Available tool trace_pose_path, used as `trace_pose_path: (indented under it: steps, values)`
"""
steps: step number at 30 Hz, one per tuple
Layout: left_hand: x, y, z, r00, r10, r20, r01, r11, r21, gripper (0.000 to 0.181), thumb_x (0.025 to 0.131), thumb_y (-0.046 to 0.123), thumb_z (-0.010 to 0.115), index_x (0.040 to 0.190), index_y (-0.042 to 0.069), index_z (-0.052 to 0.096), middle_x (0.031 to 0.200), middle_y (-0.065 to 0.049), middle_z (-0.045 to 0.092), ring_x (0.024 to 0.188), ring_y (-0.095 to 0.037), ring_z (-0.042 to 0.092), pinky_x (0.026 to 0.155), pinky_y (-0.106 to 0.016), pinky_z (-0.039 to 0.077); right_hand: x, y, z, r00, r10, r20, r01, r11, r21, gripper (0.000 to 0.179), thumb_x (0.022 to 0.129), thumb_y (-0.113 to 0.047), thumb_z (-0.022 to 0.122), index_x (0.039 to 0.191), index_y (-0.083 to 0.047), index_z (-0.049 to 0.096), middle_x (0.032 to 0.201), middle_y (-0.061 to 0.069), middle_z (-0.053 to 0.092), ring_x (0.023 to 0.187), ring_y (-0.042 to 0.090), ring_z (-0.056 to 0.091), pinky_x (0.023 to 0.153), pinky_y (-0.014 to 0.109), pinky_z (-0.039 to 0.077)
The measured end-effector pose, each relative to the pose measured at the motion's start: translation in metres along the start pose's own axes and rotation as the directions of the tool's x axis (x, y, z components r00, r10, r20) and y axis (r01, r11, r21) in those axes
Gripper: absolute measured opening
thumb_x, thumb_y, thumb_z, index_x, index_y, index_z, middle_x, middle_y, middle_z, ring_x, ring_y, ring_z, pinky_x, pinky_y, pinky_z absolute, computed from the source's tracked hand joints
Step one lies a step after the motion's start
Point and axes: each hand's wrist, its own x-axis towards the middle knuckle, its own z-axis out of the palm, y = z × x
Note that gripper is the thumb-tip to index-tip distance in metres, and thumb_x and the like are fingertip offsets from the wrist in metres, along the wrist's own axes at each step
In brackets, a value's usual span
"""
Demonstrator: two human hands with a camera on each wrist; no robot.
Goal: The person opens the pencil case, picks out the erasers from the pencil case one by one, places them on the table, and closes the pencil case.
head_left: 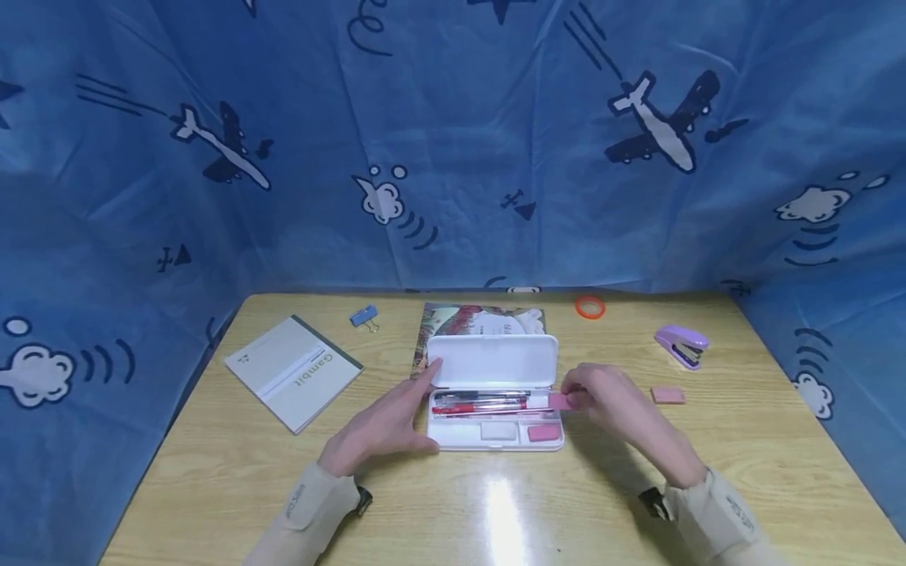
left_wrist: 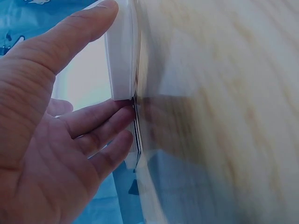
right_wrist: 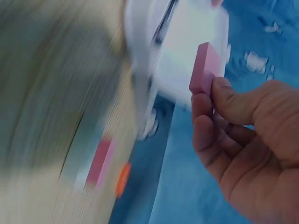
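A white pencil case (head_left: 453, 440) lies with its lid (head_left: 491, 362) raised. Inside are several pens (head_left: 477, 407), a white eraser (head_left: 499, 431) and a pink eraser (head_left: 543, 433) in the front compartments. My left hand (head_left: 385, 420) holds the case's left end, thumb at the front corner and forefinger by the lid. In the left wrist view, the thumb lies along the case's edge. My right hand (head_left: 609, 397) pinches another pink eraser (right_wrist: 205, 70) between thumb and fingers, at the right end of the pen compartment.
Behind the case lies an illustrated booklet (head_left: 481, 320). A notebook (head_left: 293, 373) and a blue binder clip (head_left: 364, 316) are on the left. To the right are an orange ring (head_left: 590, 307), a purple stapler (head_left: 682, 346) and a pink block (head_left: 668, 395). Blue curtain (head_left: 453, 157) encloses the table.
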Motion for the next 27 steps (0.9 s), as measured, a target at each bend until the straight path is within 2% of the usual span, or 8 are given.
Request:
trace_pose_path:
  steps: [2,7,14,21,27]
  values:
    - [0.0,0.0,0.0,1.0,-0.002,0.002,0.002,1.0,0.001,0.13,0.073,0.038,0.091,0.164,0.035,-0.002,0.166,-0.012,0.032,0.149,-0.034,0.038,0.12,-0.051,0.038,-0.011,0.015,-0.008,0.999,0.052,0.014,-0.052,0.999,-0.009,0.016,0.082,0.001,0.076,0.081,-0.015,0.073,0.078,-0.006,0.069,0.07,0.008,0.06,0.062,0.031,0.051]
    - [0.001,-0.001,0.0,1.0,-0.005,0.002,0.005,1.0,0.008,0.131,0.073,0.039,0.091,0.163,0.037,-0.004,0.167,-0.01,0.03,0.15,-0.034,0.037,0.121,-0.051,0.038,-0.038,0.052,-0.024,0.989,0.124,0.084,-0.121,0.992,-0.032,0.017,0.084,0.001,0.074,0.08,-0.015,0.072,0.078,-0.006,0.068,0.071,0.008,0.056,0.061,0.028,0.048]
    - [0.001,-0.003,0.0,1.0,0.004,0.003,-0.004,1.0,0.012,0.132,0.073,0.039,0.091,0.164,0.036,-0.004,0.166,-0.009,0.032,0.15,-0.033,0.036,0.121,-0.051,0.037,-0.071,0.095,-0.032,0.973,0.196,0.121,-0.185,0.978,-0.098,0.017,0.082,0.003,0.071,0.077,-0.013,0.071,0.076,-0.004,0.068,0.07,0.011,0.056,0.062,0.035,0.049]
    - [0.0,-0.003,0.001,1.0,0.005,0.001,-0.005,1.0,0.012,0.131,0.074,0.038,0.091,0.164,0.035,-0.003,0.164,-0.006,0.039,0.15,-0.032,0.036,0.121,-0.051,0.037,-0.086,0.117,-0.032,0.955,0.258,0.149,-0.242,0.963,-0.116,0.02,0.082,0.005,0.068,0.075,-0.014,0.068,0.076,-0.002,0.066,0.07,0.014,0.053,0.063,0.036,0.046]
    - [0.0,-0.002,0.001,1.0,0.004,-0.006,-0.004,1.0,0.012,0.129,0.074,0.038,0.091,0.164,0.034,-0.002,0.162,-0.005,0.041,0.151,-0.031,0.036,0.121,-0.051,0.037,-0.087,0.123,-0.027,0.963,0.24,0.119,-0.227,0.967,-0.115,0.022,0.082,0.005,0.068,0.074,-0.016,0.066,0.073,-0.004,0.063,0.068,0.013,0.05,0.061,0.033,0.042]
